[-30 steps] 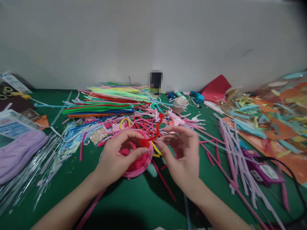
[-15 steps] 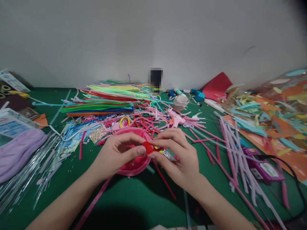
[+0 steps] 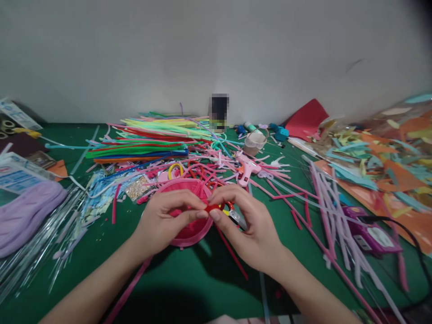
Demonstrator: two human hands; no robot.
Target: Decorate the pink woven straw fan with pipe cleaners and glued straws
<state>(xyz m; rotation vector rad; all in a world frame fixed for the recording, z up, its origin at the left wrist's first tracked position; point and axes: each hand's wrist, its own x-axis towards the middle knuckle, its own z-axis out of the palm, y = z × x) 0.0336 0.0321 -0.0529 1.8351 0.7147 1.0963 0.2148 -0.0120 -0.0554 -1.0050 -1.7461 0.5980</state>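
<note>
Between my two hands is a small coil of red pipe cleaner (image 3: 213, 208), mostly covered by fingertips. My left hand (image 3: 170, 216) pinches its left side with thumb and forefinger. On the other side, the thumb and fingers of my right hand (image 3: 241, 220) are closed on the same piece. Under and behind the hands sits a round pink basket (image 3: 194, 240) with red bits inside. Pliers (image 3: 237, 218) with red and yellow handles lie partly hidden behind my right hand. A straight red pipe cleaner (image 3: 232, 254) rests on the green table below it.
Bundles of coloured pipe cleaners (image 3: 145, 144) lie at the back left. A pink glue gun (image 3: 248, 170) and a small bucket (image 3: 254, 143) stand beyond my right hand. Purple device with a black cable (image 3: 371, 231) at right, paper scraps (image 3: 381, 166) behind it; lilac pieces (image 3: 30, 213) at left.
The fingertips of both hands have closed further over the red coil, and less of it shows. My right hand has shifted slightly, uncovering more of the glue gun and pliers.
</note>
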